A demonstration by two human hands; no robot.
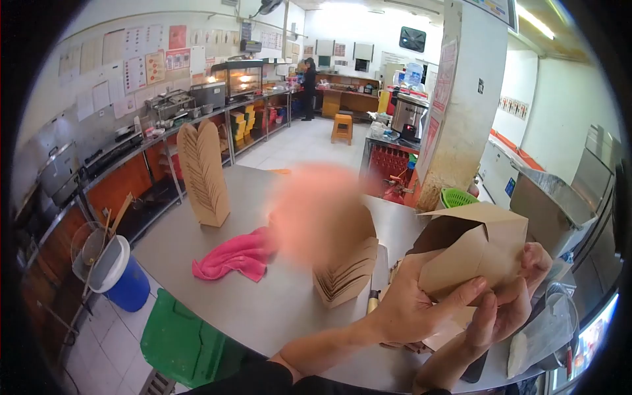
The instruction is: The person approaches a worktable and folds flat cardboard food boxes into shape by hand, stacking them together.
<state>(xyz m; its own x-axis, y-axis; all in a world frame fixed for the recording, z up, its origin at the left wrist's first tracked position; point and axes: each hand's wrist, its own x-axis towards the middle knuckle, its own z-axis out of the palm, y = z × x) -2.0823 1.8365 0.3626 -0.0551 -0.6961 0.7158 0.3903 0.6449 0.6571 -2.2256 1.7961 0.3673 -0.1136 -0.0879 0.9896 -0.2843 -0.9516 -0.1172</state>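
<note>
A brown paper takeaway box (454, 266), with its top flaps standing open, is held up above the right side of the steel table (263, 309). My left hand (421, 299) grips the near left side, thumb pressed along the lower wall. At the right end, my right hand (510, 303) pinches the box with bent fingers. Beneath my hands lies more brown card, partly covered by them. Left of my hands stands a stack of nested boxes (345, 276). Between that stack and my left hand, a wooden handle (373, 301) shows.
A tall stack of nested boxes (201, 178) stands at the table's far left. A pink cloth (234, 255) lies nearby, beside a blurred patch. Below left are a blue bucket (128, 283) and a green bin lid (181, 339). A person (309, 89) stands at the far counter.
</note>
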